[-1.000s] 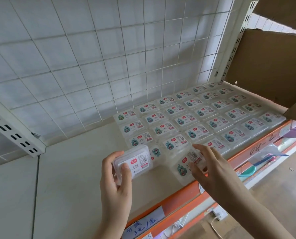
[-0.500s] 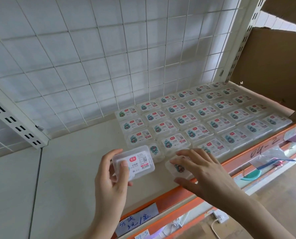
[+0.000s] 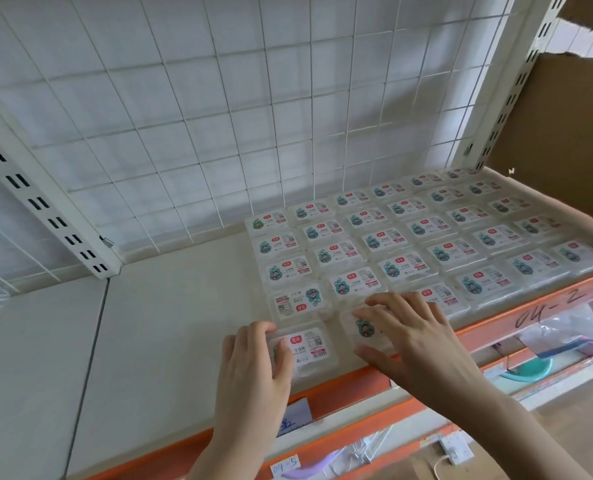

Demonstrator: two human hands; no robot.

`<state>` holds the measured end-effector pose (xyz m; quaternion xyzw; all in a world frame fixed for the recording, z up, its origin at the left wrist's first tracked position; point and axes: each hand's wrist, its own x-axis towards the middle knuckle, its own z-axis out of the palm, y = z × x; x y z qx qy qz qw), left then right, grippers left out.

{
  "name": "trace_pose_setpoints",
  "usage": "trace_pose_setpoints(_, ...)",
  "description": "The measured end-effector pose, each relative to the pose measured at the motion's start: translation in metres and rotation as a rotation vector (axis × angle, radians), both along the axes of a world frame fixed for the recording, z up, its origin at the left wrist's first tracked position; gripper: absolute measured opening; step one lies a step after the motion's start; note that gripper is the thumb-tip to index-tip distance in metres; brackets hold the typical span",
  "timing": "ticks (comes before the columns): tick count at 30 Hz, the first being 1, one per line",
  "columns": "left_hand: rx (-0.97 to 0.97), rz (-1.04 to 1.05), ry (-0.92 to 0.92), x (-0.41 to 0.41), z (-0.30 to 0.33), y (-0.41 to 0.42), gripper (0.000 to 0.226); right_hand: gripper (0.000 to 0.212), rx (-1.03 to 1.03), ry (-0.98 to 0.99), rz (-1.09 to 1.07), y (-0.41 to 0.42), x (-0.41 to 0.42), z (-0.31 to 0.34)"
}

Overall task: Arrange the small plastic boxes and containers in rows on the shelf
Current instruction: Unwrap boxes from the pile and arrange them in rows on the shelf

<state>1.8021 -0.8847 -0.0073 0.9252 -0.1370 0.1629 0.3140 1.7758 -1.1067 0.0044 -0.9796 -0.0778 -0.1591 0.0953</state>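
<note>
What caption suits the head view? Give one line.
Left hand and right hand seat boxes at the shelf's front edge.

a shop or stockroom: slotted shelf (image 3: 170,323), handwritten labels (image 3: 285,465), identical boxes (image 3: 354,284).

1. One view only — a wide-angle camera worn on the person's head, looking forward and down onto the shelf (image 3: 170,327) from its front edge.
2. It sits close: the left hand (image 3: 253,372) and right hand (image 3: 416,334) come in from the bottom of the picture, forearms cut off by the lower border.
3. It faces the wire grid (image 3: 219,109) at the back of the shelf, which fills the upper half.
4. The rows of small boxes (image 3: 385,237) run away to the right — the wide lens bends straight edges near the borders.
5. With no second view, nothing is shared.
</note>
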Motion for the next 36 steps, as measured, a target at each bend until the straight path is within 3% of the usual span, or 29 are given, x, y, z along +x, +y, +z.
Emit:
trace_pose_setpoints(2,0.071,0.000,-0.037,0.000,-0.005,-0.002,0.024,0.044,0.027,0.013,0.037,-0.005,0.000,0.001)
trace_pose_setpoints(10,-0.174,-0.043,0.090,-0.001,0.001,0.001,0.025,0.043,0.066,0.109,0.133,-0.018,0.005,0.004)
trace_pose_setpoints(25,-0.008,-0.003,0.205,-0.004,0.013,-0.010,0.028,0.054,0.116,0.220,0.244,-0.030,0.019,0.008)
trace_pose_setpoints(32,0.030,0.090,0.094,-0.008,0.011,-0.015,0.013,0.045,0.180,0.191,0.266,-0.031,0.021,0.012)
trace_pose_setpoints(36,0.032,0.139,0.070,-0.006,0.017,-0.019,0.013,0.029,0.185,0.156,0.261,-0.027,0.026,0.021)
